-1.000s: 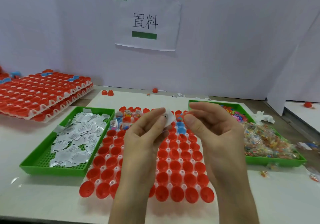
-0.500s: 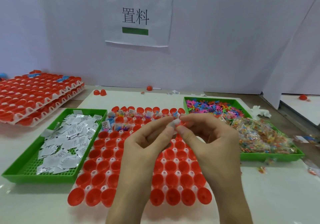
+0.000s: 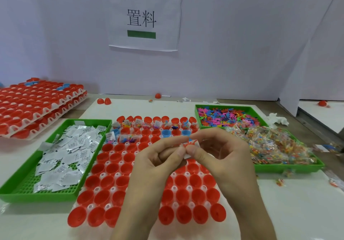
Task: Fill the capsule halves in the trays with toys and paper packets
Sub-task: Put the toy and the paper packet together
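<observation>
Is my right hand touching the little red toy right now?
Touching. The head view shows the red toy pinched between the fingertips of the right hand and the left hand, no gap.

This is a hand-packing station in a small factory or workshop. A white surface (image 3: 279,212) is walled by plain partition boards (image 3: 242,44), with a printed Chinese-character sign (image 3: 142,18) taped up. Stacked trays of red capsule halves (image 3: 37,105) sit at the left. Green bins (image 3: 37,198) hold bulk paper packets (image 3: 68,150) and small colourful plastic toys (image 3: 225,116).
</observation>
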`<control>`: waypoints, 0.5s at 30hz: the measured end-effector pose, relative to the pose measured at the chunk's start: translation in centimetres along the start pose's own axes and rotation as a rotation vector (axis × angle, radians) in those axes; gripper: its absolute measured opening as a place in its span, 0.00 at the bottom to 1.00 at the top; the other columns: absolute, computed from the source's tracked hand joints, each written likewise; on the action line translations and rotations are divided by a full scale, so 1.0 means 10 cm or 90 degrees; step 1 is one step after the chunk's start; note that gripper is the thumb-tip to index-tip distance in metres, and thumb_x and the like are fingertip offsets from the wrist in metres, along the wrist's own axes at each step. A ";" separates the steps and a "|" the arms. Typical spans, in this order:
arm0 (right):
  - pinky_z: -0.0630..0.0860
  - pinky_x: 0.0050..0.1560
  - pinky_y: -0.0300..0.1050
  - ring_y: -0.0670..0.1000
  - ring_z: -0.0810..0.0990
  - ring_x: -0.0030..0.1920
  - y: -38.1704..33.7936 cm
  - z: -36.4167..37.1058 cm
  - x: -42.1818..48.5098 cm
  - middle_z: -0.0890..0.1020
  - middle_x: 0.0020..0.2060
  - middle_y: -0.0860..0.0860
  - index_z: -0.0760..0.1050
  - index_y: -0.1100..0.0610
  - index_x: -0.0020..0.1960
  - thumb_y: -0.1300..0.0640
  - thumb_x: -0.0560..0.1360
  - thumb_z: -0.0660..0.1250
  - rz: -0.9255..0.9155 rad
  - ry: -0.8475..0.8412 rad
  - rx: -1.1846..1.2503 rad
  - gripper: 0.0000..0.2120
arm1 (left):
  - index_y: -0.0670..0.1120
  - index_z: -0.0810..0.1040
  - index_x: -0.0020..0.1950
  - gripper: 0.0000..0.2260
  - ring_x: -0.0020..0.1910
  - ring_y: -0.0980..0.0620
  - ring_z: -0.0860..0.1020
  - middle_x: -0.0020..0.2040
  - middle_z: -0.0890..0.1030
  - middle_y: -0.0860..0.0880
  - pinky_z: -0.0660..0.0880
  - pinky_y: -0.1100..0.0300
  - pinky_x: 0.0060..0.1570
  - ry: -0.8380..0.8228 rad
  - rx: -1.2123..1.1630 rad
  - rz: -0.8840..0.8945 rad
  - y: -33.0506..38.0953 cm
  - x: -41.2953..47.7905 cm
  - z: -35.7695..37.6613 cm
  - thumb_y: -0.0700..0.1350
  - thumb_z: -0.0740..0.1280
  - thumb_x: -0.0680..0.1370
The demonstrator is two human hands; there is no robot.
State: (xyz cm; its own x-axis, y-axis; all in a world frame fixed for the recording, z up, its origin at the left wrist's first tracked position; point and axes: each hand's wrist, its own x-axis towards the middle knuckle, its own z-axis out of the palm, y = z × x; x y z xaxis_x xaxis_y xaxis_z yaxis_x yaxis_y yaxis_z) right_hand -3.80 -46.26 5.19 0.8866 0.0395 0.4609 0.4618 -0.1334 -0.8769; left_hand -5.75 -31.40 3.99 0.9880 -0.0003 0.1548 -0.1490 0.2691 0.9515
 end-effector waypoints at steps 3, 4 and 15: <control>0.81 0.47 0.40 0.50 0.85 0.45 0.03 -0.04 0.00 0.86 0.41 0.47 0.85 0.50 0.48 0.63 0.72 0.76 0.000 -0.033 0.010 0.09 | 0.54 0.87 0.53 0.12 0.49 0.48 0.86 0.47 0.87 0.44 0.80 0.64 0.49 -0.019 0.011 -0.015 -0.01 0.01 -0.05 0.49 0.73 0.70; 0.80 0.48 0.38 0.49 0.85 0.45 0.05 -0.05 0.00 0.86 0.42 0.46 0.85 0.50 0.48 0.63 0.73 0.75 -0.001 -0.040 0.004 0.09 | 0.54 0.87 0.52 0.12 0.48 0.48 0.86 0.46 0.87 0.44 0.80 0.64 0.48 -0.010 0.015 -0.018 -0.02 0.02 -0.06 0.48 0.73 0.69; 0.64 0.71 0.55 0.47 0.74 0.66 0.51 -0.42 0.07 0.80 0.63 0.42 0.80 0.44 0.60 0.51 0.79 0.67 0.224 0.177 -0.447 0.11 | 0.59 0.86 0.50 0.12 0.50 0.50 0.86 0.47 0.88 0.47 0.76 0.54 0.56 0.057 0.066 -0.014 -0.06 0.00 -0.14 0.48 0.73 0.69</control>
State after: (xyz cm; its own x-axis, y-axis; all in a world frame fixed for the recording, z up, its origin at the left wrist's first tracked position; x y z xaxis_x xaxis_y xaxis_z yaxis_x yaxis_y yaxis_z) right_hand -0.97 -51.05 1.57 0.8944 -0.3540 0.2734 -0.0471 -0.6825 -0.7294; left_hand -5.60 -30.26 3.06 0.9901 0.0825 0.1138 -0.1264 0.1686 0.9776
